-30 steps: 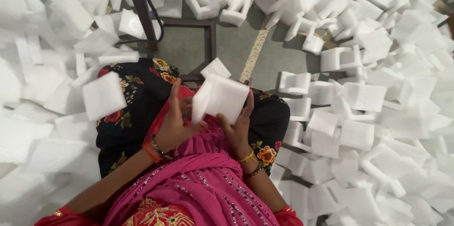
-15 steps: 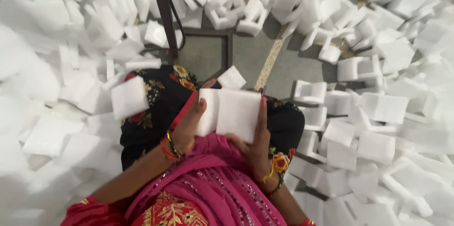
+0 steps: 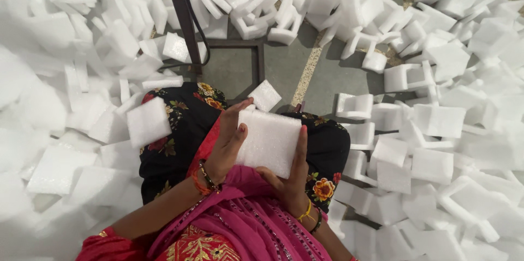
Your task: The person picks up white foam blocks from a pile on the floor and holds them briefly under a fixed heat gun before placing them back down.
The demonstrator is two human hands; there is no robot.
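head view: both hands grip a white foam block point(image 3: 270, 142) over the lap, left hand point(image 3: 226, 143) on its left edge, right hand point(image 3: 292, 176) curled under its right. grey concrete floor point(image 3: 284, 70) shows between heaps of white foam pieces point(image 3: 431, 119); a dark metal stand point(image 3: 183, 15) rises ahead.

Bare floor point(image 3: 322, 78) ahead lies open; foam piles point(image 3: 447, 130) crowd both sides.
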